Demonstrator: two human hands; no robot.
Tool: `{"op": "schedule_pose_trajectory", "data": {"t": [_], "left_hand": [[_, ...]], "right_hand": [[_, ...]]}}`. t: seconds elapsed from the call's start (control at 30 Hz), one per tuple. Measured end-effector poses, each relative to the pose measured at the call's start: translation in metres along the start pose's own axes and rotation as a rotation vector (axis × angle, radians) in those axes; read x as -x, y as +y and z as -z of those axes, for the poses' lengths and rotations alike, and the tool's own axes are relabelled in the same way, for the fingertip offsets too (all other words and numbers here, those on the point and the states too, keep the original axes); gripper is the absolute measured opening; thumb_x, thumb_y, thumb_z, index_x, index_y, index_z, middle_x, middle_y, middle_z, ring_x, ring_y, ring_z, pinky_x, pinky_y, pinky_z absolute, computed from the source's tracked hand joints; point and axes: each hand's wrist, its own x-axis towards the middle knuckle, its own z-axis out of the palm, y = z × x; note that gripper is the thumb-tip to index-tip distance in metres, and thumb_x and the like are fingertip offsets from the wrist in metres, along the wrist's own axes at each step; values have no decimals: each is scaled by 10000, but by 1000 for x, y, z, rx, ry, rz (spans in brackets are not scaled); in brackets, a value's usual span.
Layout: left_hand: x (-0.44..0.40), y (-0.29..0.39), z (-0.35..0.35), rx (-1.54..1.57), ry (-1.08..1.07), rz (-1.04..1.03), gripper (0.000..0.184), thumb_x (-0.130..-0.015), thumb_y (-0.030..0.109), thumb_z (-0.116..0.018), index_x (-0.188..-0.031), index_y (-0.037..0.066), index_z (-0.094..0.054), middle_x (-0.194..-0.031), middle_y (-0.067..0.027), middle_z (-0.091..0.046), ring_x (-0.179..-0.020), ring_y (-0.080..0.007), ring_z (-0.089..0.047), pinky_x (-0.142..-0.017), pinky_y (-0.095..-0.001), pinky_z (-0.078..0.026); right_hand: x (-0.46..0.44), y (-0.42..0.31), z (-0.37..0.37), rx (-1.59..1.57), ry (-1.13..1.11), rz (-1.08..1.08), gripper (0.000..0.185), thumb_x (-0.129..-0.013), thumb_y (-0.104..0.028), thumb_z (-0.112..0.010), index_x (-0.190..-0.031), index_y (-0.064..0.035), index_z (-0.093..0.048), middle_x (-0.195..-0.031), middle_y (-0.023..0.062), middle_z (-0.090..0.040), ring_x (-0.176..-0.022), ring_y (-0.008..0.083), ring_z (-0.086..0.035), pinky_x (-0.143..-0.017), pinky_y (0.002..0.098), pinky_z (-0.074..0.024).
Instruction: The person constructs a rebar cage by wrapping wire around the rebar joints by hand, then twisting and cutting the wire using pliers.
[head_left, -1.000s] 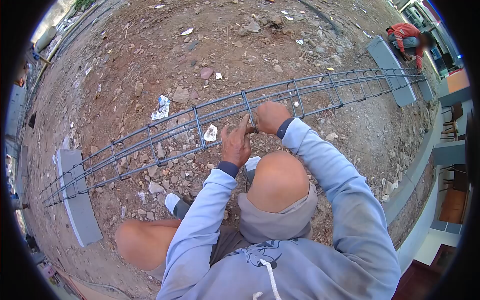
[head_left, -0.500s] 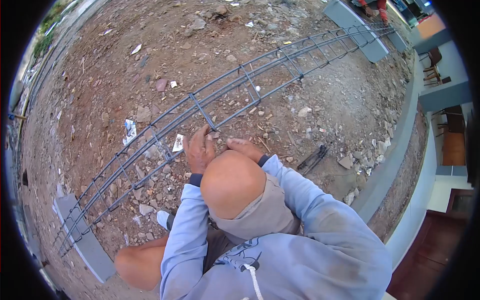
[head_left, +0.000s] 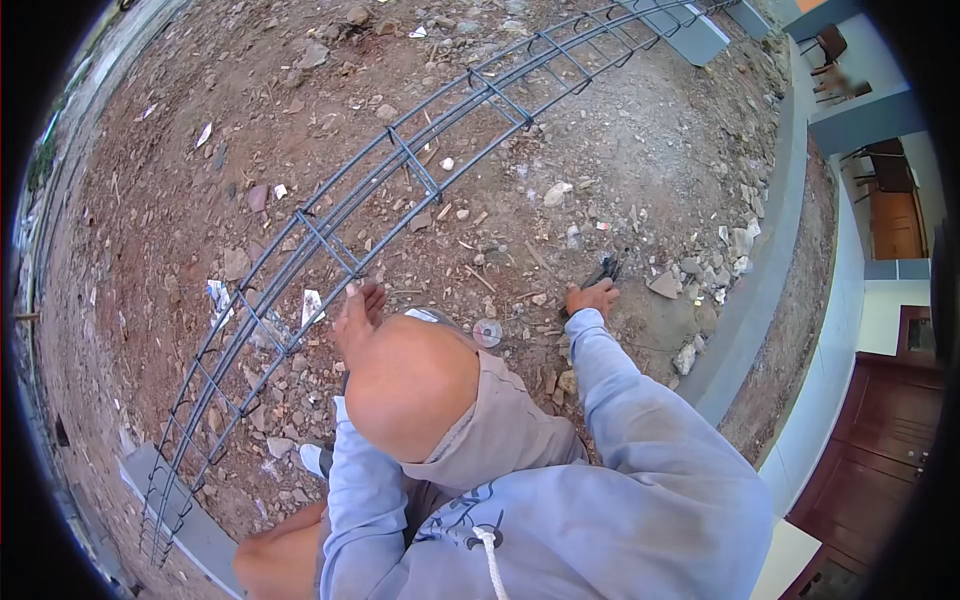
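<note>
A long rebar cage (head_left: 405, 150) runs diagonally across the ground, its bars tied to crosswise stirrups. My left hand (head_left: 357, 312) is just below a stirrup joint on the near bar, its fingers bent and the tips close to the steel. My knee partly covers that hand, so anything pinched in it is hidden. To the right, my right hand (head_left: 592, 298) reaches down to the ground, fingers closed around the near end of a bundle of thin dark wires (head_left: 609, 268). The far end of the bundle sticks out beyond the fingers.
Grey blocks prop the cage at the near left (head_left: 185, 515) and far right (head_left: 690, 38). Stones (head_left: 557, 194), paper scraps and a clear round disc (head_left: 487, 333) litter the dirt. A low concrete kerb (head_left: 765, 300) and a building with chairs (head_left: 888, 165) line the right side.
My right hand has left the spot beside my left hand and moved right to the dark wire bundle. My left hand stays by the cage. The view has shifted.
</note>
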Motion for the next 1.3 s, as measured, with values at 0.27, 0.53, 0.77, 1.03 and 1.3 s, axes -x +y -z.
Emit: {"op": "schedule_pose_trajectory", "data": {"t": [0.27, 0.53, 0.77, 1.03, 1.3], "left_hand": [[-5, -3, -8, 390, -80, 60, 413, -926, 413, -507, -1035, 24, -595, -830, -31, -634, -770, -127, -602, -682, -274, -484], [3, -9, -32, 690, -170, -16, 318, -912, 398, -535, -943, 85, -576, -846, -15, -598, -790, -119, -585, -677, -267, -481], [-4, -19, -25, 713, -199, -32, 311, -916, 366, -551, -904, 56, -578, -603, 43, -436, -505, -65, -430, -514, -228, -430], [-7, -20, -13, 506, -152, -53, 319, -915, 355, -560, -878, 42, -607, -522, 67, -376, -445, -43, -340, -459, -211, -317], [2, -21, -15, 579, -177, -45, 286, -908, 284, -571, -990, 17, -631, -598, 46, -462, -525, -41, -426, -488, -202, -373]], "right_hand": [[-69, 45, -18, -284, -113, -100, 381, -667, -155, -585, -989, 31, -505, -915, 217, -563, -879, 327, -603, -807, 441, -496], [23, -30, 94, -938, -699, 389, 265, -726, -118, -488, -955, 0, -548, -691, 58, -542, -552, 180, -562, -528, 287, -495], [104, -118, 120, -495, -565, 1079, 295, -763, -216, -632, -943, 11, -578, -754, 111, -598, -694, 261, -600, -645, 380, -483], [137, -168, 141, 289, -548, 1416, 233, -784, -231, -610, -952, -69, -600, -767, 199, -621, -755, 410, -597, -668, 493, -462], [148, -177, 141, 379, -460, 1618, 694, -723, -145, -636, -1354, -91, -352, -978, 282, -552, -867, 455, -577, -727, 512, -488]]}}
